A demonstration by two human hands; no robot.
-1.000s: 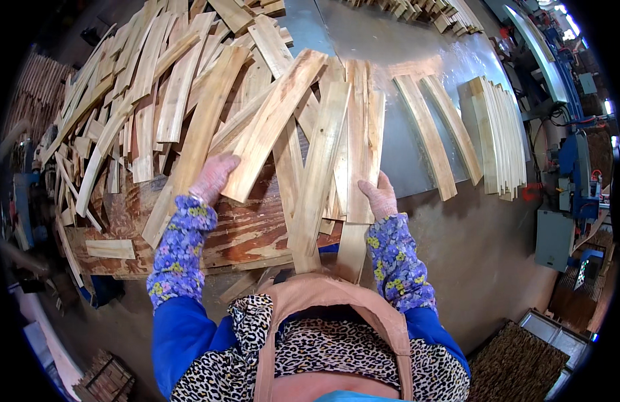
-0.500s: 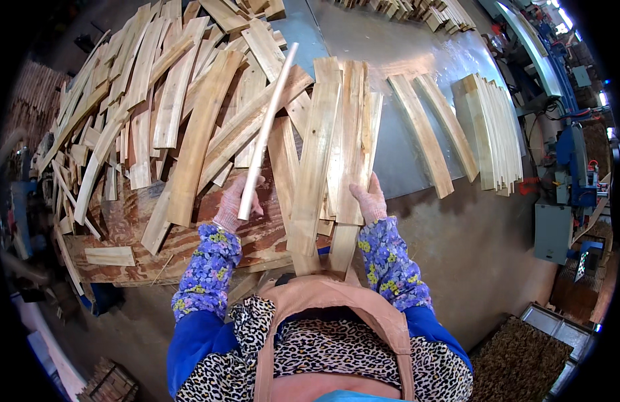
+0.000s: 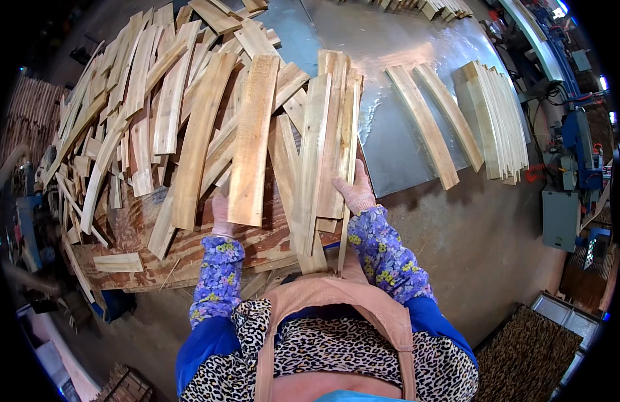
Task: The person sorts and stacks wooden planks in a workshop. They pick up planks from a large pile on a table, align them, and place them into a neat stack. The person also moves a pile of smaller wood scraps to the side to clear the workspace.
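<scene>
A wooden board (image 3: 254,141) with its broad face showing stands tilted in my left hand (image 3: 223,216), whose fingers are mostly hidden behind the board's lower left edge. My right hand (image 3: 355,191) grips the right side of a loose bundle of long pale boards (image 3: 331,120), thumb on the near face and fingers along the outer edge. One board (image 3: 311,161) leans over the front of that bundle. Beneath and beside both hands is a worn reddish-brown wooden table (image 3: 189,268).
A big jumbled pile of boards (image 3: 152,94) covers the left. On the grey metal surface (image 3: 384,157) at right lie two separate boards (image 3: 424,124) and a neat row of boards on edge (image 3: 494,127). Blue machinery (image 3: 578,144) stands at far right; a short offcut (image 3: 119,262) lies near the table's front edge.
The board in my left hand has turned from its narrow edge to its broad face and shifted slightly left. My right hand has moved a little left and up along the bundle.
</scene>
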